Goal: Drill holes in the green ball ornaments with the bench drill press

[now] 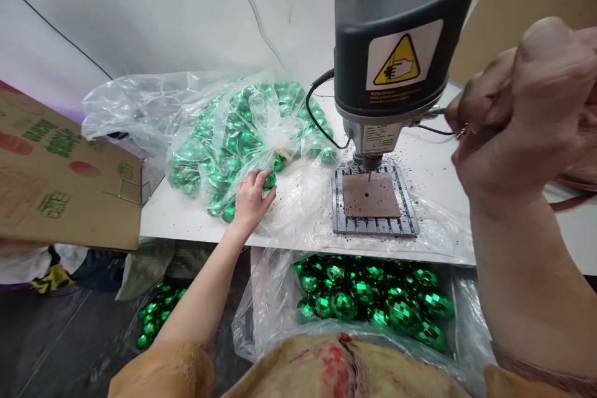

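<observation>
My left hand [253,200] is closed around a shiny green mirror ball [270,180] at the front of a clear plastic bag [219,118] full of such balls. High on the right, my right hand [527,99] makes a fist at the end of the feed lever [435,113] of a black drill press [396,43]. The handle itself is hidden inside the fist. Below the drill bit, a brown board [372,195] with one dark hole lies on the slotted metal base [342,224]. No ball rests on the board.
Dark chips are scattered on the white table [186,217] around the base. A plastic-lined box of green balls [364,292] stands below the front edge. Cardboard boxes stand at left [69,174] and right rear [494,18]. More balls [156,311] lie low at left.
</observation>
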`<state>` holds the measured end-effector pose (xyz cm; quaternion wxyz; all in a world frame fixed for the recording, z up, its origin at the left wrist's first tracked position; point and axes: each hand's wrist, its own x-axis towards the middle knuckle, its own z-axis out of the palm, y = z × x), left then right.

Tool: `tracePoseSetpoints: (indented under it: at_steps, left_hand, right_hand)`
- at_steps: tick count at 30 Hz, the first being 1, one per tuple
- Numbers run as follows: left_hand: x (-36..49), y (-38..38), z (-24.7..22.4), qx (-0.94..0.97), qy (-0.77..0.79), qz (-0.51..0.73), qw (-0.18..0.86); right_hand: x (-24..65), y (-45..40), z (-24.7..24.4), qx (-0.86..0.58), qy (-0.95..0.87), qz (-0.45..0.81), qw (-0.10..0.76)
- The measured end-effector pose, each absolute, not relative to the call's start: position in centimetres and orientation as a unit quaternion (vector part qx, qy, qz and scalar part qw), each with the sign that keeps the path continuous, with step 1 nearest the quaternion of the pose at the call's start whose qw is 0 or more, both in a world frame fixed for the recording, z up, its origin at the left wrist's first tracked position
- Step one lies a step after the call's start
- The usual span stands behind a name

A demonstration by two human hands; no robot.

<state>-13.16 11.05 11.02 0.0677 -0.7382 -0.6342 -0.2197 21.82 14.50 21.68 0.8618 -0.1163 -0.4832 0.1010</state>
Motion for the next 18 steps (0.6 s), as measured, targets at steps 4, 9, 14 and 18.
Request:
tracePoseSetpoints:
  at_steps: [4,9,14,18]
  left_hand:
    - [-10.2,10.4,11.8,-0.645,-0.56,-0.498,-0.15]
    - [-3.7,7.9,11.4,-0.542,-0.441,-0.496,-0.516]
    - [0.7,8.3,9.0,-0.567,-0.414,-0.462,-0.541]
    - [1.6,11.1,7.5,-0.648,-0.435,-0.414,-0.469]
  right_hand:
    - [21.7,14.0,21.9,-0.136,-0.488,0.101,0.856]
    - [21.3,13.3,22.3,-0.184,-0.48,0.073,0.855]
    - [21.3,13.8,22.0,-0.154,-0.484,0.087,0.857]
    - [21.5,13.9,21.8,-0.151,-0.496,0.095,0.85]
